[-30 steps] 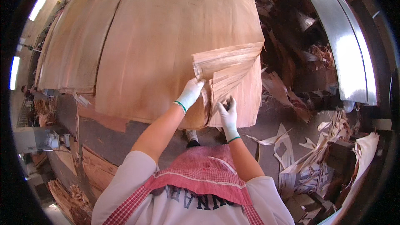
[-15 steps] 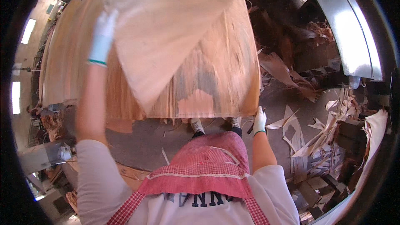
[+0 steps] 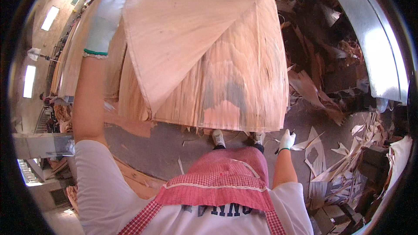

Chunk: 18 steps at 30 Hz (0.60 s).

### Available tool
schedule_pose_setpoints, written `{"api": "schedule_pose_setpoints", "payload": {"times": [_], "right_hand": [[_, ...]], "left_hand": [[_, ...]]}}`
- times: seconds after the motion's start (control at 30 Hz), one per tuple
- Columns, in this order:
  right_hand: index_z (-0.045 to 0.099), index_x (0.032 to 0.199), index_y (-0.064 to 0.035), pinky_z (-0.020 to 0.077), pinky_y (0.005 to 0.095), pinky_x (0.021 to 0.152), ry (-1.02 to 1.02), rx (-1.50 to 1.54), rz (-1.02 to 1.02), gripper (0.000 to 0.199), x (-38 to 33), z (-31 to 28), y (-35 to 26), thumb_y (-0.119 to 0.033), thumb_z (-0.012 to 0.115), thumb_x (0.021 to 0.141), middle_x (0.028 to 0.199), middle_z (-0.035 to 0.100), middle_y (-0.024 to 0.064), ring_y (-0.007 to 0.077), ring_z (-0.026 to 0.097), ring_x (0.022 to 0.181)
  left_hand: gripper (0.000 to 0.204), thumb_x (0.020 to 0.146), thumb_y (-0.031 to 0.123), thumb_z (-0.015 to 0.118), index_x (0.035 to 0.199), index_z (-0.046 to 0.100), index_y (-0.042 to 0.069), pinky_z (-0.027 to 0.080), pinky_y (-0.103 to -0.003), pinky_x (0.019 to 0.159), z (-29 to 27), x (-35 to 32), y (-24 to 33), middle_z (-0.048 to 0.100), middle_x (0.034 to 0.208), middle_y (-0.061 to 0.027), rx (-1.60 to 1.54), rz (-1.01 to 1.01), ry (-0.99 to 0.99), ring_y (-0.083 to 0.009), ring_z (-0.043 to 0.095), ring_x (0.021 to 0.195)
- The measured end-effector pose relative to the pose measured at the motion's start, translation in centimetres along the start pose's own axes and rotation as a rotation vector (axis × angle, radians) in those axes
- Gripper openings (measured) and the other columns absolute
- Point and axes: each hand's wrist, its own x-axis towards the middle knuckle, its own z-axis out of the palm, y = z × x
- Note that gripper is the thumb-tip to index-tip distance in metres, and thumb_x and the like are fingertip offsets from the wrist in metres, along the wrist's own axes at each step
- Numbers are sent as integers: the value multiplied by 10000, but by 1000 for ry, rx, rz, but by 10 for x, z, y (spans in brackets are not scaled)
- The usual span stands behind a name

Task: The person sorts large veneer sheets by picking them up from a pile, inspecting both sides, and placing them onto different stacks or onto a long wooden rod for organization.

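Observation:
A large sheet of thin wood veneer (image 3: 178, 21) lies folded diagonally over a broad stack of veneer (image 3: 257, 69), whose top face has a dark stain near the front edge. At the upper left, my left hand (image 3: 111, 6), in a white glove with a green cuff, rests at the folded sheet's left edge with its fingers stretched out. Beyond the stack's front right corner, my right hand (image 3: 286, 141), also gloved, is closed round a small dark tool. Only bits of the tool show on either side of the fist, so its kind is unclear.
Torn veneer scraps (image 3: 344, 156) litter the floor at the right, with darker debris beside the stack. A shiny metal panel (image 3: 370, 35) curves along the upper right. My shoes (image 3: 218, 138) stand just before the stack's front edge. More veneer (image 3: 78, 56) lies at the left.
My left hand, blurred earlier, has slid up along the folded sheet's edge. The view has shifted, so the stack appears further right. My right hand stays closed, now a little apart from the stack's corner.

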Motion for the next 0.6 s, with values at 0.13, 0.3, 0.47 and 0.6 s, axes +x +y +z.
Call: {"api": "schedule_pose_setpoints", "payload": {"times": [0.13,0.3,0.47,0.6], "right_hand": [[568,1031,73,462,405,783,-10,-95,-54,341,-12,-17,-3,-209,599,840,935,644,228,351,612,837],[577,935,58,461,413,717,19,-42,-59,286,-1,-13,22,-197,596,808,823,641,204,338,603,736],[577,895,47,457,418,696,-74,47,37,259,-7,-17,30,-192,579,794,793,638,195,339,593,703],[591,909,47,461,426,714,-107,-79,69,274,8,-7,70,-198,586,786,813,646,206,359,607,731]], "left_hand": [[358,919,228,580,1182,597,-15,426,-260,895,21,-19,-2,621,1133,-69,-142,-88,33,-129,563,1021],[427,918,293,565,1194,581,-33,416,-303,925,-25,-6,-24,622,1135,-105,401,110,231,-191,555,1056],[436,961,306,481,1255,555,-7,343,-338,1032,-113,-2,21,580,1232,-160,375,129,324,-214,510,1173],[435,962,293,497,1267,545,-14,329,-311,1045,-201,-2,57,555,1283,-134,892,259,507,-191,486,1209]]}}
